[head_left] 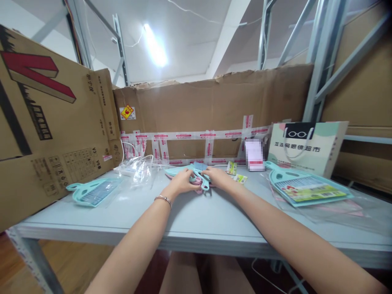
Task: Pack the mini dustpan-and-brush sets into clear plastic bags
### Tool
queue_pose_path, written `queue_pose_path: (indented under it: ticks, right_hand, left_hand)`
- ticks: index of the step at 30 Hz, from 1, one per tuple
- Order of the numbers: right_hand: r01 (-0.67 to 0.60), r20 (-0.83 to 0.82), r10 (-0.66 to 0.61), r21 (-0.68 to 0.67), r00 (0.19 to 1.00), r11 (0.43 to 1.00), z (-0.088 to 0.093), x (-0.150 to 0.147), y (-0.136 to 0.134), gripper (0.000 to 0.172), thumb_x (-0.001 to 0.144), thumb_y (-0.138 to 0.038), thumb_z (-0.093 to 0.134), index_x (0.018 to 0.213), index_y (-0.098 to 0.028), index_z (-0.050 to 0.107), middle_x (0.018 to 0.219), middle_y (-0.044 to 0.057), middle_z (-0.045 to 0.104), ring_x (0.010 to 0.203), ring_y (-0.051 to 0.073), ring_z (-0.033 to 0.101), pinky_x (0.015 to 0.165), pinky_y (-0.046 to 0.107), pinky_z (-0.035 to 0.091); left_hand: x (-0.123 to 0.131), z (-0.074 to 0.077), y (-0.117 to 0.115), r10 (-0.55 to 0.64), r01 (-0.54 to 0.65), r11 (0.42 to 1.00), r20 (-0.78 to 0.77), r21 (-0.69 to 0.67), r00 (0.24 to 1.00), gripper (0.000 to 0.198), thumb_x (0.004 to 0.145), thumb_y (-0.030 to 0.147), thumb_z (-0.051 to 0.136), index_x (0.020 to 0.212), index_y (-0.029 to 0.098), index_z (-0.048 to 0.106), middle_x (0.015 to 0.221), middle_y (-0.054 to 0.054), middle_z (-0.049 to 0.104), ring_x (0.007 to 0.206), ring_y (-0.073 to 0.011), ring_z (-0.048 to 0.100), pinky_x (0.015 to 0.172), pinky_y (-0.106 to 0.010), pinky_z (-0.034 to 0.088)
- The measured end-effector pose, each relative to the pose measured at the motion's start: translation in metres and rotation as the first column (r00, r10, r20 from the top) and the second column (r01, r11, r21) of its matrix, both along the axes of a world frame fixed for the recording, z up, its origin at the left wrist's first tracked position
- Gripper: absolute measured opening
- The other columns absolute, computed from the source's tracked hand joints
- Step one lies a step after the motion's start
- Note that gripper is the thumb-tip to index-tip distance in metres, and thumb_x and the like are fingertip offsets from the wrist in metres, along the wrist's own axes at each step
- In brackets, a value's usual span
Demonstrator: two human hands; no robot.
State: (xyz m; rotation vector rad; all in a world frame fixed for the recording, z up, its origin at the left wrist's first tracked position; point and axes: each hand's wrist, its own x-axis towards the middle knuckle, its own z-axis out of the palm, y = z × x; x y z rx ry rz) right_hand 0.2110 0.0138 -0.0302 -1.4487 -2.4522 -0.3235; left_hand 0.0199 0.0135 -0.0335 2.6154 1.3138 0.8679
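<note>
In the middle of the table, my left hand (pixel 183 181) is closed around the handle end of a turquoise dustpan (pixel 172 170). A pink piece (pixel 197 180) shows by its fingertips, partly under the turquoise one. My right hand (pixel 219 178) pinches a small turquoise hand brush (pixel 205 185), its blue bristles pointing away from me and its looped handle toward me. The brush lies over the dustpan handles, and my fingers hide part of both.
Left lies another dustpan set (pixel 94 192) near clear plastic bags (pixel 136 169). A bagged dustpan set (pixel 309 185) lies right, before a paper bag (pixel 306 147). Label cards (pixel 240 179) and a phone-like object (pixel 255 155) are behind my right hand. Cardboard (pixel 196 106) walls the back.
</note>
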Motion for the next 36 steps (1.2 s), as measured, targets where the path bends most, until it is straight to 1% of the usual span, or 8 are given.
queue_pose_path:
  ticks: [7, 12, 15, 18, 20, 30, 34, 36]
  right_hand:
    - [-0.239, -0.452, 0.221, 0.018, 0.864, 0.971, 0.006, 0.008, 0.003, 0.038, 0.075, -0.013, 0.053, 0.111, -0.023, 0.061, 0.113, 0.005, 0.065, 0.104, 0.019, 0.059, 0.089, 0.031, 0.043]
    - [0.275, -0.685, -0.173, 0.042, 0.708, 0.96, 0.029, 0.092, -0.015, 0.029, 0.081, -0.018, 0.047, 0.106, -0.019, 0.062, 0.109, 0.008, 0.066, 0.102, 0.02, 0.06, 0.09, 0.033, 0.044]
    - [0.696, -0.598, -0.582, -0.054, 0.552, 0.716, 0.026, 0.171, -0.041, 0.029, 0.081, -0.024, 0.051, 0.105, -0.012, 0.061, 0.115, 0.021, 0.06, 0.107, 0.03, 0.056, 0.085, 0.041, 0.042]
    - [0.872, -0.438, -0.832, -0.184, 0.34, 0.453, 0.012, 0.234, -0.065, 0.029, 0.075, -0.038, 0.061, 0.093, -0.016, 0.065, 0.119, 0.027, 0.055, 0.11, 0.039, 0.052, 0.077, 0.047, 0.04]
    - [0.889, -0.339, -0.895, -0.25, 0.292, 0.385, 0.002, 0.256, -0.073, 0.021, 0.073, -0.041, 0.064, 0.08, -0.02, 0.065, 0.115, 0.022, 0.058, 0.108, 0.038, 0.053, 0.074, 0.045, 0.039]
    - [0.896, -0.52, -0.805, -0.151, 0.286, 0.416, 0.034, 0.215, -0.072, 0.021, 0.082, -0.03, 0.049, 0.1, -0.023, 0.059, 0.099, 0.025, 0.061, 0.082, 0.028, 0.06, 0.059, 0.037, 0.032]
    - [0.785, -0.59, -0.643, -0.027, 0.488, 0.62, 0.061, 0.156, -0.055, 0.016, 0.083, -0.023, 0.047, 0.093, -0.019, 0.058, 0.091, 0.019, 0.064, 0.078, 0.024, 0.057, 0.061, 0.033, 0.033]
    - [0.671, -0.655, -0.499, 0.017, 0.568, 0.741, 0.067, 0.117, -0.038, 0.011, 0.082, -0.023, 0.049, 0.087, -0.019, 0.058, 0.085, 0.014, 0.064, 0.075, 0.022, 0.056, 0.063, 0.03, 0.034]
  left_hand:
    - [-0.026, 0.005, 0.01, 0.281, -0.282, 0.959, -0.192, 0.021, 0.94, 0.014, 0.069, 0.025, 0.062, 0.081, 0.02, 0.06, 0.095, -0.009, 0.056, 0.086, -0.023, 0.056, 0.076, -0.031, 0.043]
    - [-0.05, 0.011, 0.014, 0.401, -0.406, 0.914, -0.204, 0.018, 0.893, 0.045, 0.066, 0.007, 0.055, 0.11, 0.02, 0.054, 0.119, -0.015, 0.049, 0.107, -0.0302, 0.051, 0.086, -0.041, 0.041]
    - [-0.044, 0.016, 0.011, 0.446, -0.44, 0.895, -0.157, 0.071, 0.881, 0.057, 0.069, 0.006, 0.052, 0.124, 0.02, 0.044, 0.132, -0.016, 0.039, 0.116, -0.0323, 0.044, 0.089, -0.043, 0.04]
    - [-0.032, 0.02, 0.009, 0.397, -0.386, 0.911, -0.055, 0.143, 0.916, 0.046, 0.074, 0.006, 0.046, 0.12, 0.017, 0.048, 0.128, -0.014, 0.043, 0.115, -0.0285, 0.046, 0.092, -0.04, 0.041]
    - [-0.027, 0.02, 0.011, 0.303, -0.301, 0.937, 0.013, 0.179, 0.953, 0.036, 0.077, 0.009, 0.044, 0.112, 0.015, 0.052, 0.121, -0.014, 0.048, 0.112, -0.0268, 0.048, 0.093, -0.039, 0.041]
    - [-0.021, 0.024, 0.011, 0.058, -0.153, 0.943, 0.309, 0.294, 0.949, 0.018, 0.079, 0.014, 0.046, 0.094, 0.016, 0.057, 0.105, -0.011, 0.054, 0.104, -0.0235, 0.054, 0.092, -0.039, 0.043]
    - [-0.003, 0.034, -0.009, 0.045, 0.016, 0.994, 0.532, -0.11, 0.846, 0.021, 0.085, 0.032, 0.046, 0.096, 0.017, 0.056, 0.098, -0.01, 0.06, 0.08, -0.0189, 0.063, 0.068, -0.031, 0.05]
    - [0.004, 0.037, -0.018, 0.091, 0.19, 0.913, 0.633, -0.361, 0.769, 0.033, 0.084, 0.046, 0.047, 0.101, 0.018, 0.053, 0.096, -0.009, 0.062, 0.058, -0.0144, 0.062, 0.05, -0.027, 0.047]
